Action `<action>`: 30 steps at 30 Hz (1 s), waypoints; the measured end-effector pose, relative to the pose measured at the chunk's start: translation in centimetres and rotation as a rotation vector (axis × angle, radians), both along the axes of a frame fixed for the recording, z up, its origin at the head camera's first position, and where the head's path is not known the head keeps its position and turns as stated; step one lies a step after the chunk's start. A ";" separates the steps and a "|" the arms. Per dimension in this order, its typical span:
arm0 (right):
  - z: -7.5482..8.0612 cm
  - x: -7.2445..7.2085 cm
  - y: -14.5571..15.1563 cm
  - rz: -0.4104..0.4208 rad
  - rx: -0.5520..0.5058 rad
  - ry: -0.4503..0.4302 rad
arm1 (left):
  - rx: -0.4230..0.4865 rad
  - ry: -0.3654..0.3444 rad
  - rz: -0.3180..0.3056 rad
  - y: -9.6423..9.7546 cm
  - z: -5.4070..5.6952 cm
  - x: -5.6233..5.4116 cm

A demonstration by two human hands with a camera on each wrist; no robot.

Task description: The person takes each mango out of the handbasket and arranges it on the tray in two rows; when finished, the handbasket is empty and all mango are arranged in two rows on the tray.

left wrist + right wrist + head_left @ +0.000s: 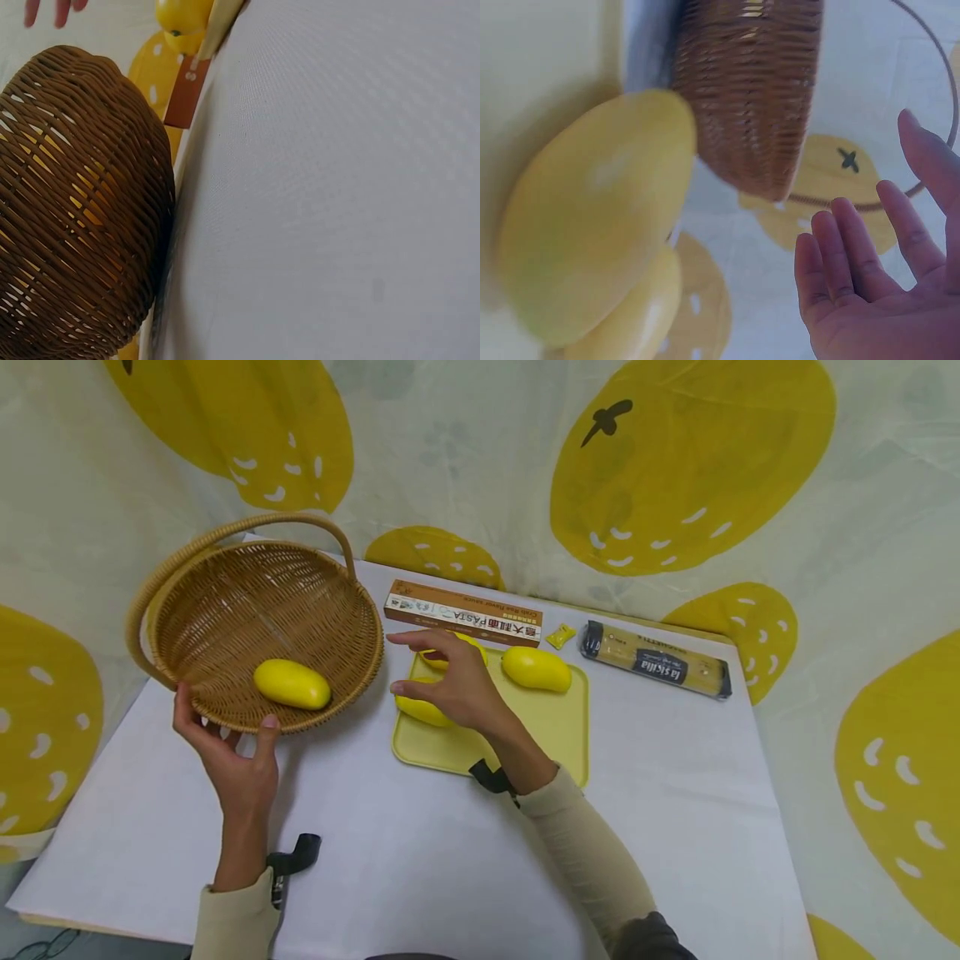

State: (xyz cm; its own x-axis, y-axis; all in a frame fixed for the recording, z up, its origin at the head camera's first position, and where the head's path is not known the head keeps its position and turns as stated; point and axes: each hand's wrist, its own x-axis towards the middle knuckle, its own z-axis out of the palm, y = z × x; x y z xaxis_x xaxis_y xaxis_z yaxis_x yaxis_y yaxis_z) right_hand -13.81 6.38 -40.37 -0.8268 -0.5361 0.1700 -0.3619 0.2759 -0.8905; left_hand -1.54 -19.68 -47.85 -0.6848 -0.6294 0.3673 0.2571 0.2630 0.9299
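My left hand (pixel 238 768) grips the near rim of a brown wicker basket (pixel 247 585), tilted toward me with its arched handle up. One yellow mango (pixel 292 684) lies inside near the lower rim. My right hand (pixel 459 681) is held over the left side of a yellow tray (pixel 547 735), thumb and fingers spread apart with nothing between them. Beneath it, two mangoes are partly covered, the nearer mango (pixel 422 707) by the tray's left edge. Another mango (pixel 536 669) lies at the tray's far right. In the right wrist view, the right hand (pixel 885 300) has its fingers extended toward the basket (pixel 750 97).
Behind the tray lies a long pasta box (pixel 463 614). A small yellow packet (pixel 561 636) and a bag of spaghetti (pixel 655 660) lie to its right. A patterned curtain (pixel 465 460) hangs along the back of the white-covered table (pixel 675 793).
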 end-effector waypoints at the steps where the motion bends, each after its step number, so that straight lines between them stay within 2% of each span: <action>1: 0.2 0.0 -0.5 0.007 -0.001 0.005 | 0.002 -0.001 0.000 0.1 0.1 0.0; 6: 1.1 0.1 -3.2 0.056 0.003 0.028 | 0.002 -0.004 -0.003 0.2 0.5 0.3; 10: 1.6 0.1 -5.3 0.091 0.018 0.022 | 0.004 -0.008 -0.002 0.1 0.4 0.4; 19: 1.8 -0.3 -9.4 0.179 0.075 0.027 | -0.007 -0.013 -0.010 -0.2 0.1 0.4; 23: 1.5 -0.6 -11.0 0.213 0.104 0.056 | -0.002 -0.008 -0.011 -0.5 -0.7 0.2; 27: 1.0 -0.9 -12.3 0.208 0.170 0.078 | -0.006 -0.008 -0.012 -1.2 -1.8 -0.1; 30: 0.7 -1.1 -13.1 0.209 0.224 0.089 | -0.016 -0.013 -0.017 -1.5 -2.2 -0.2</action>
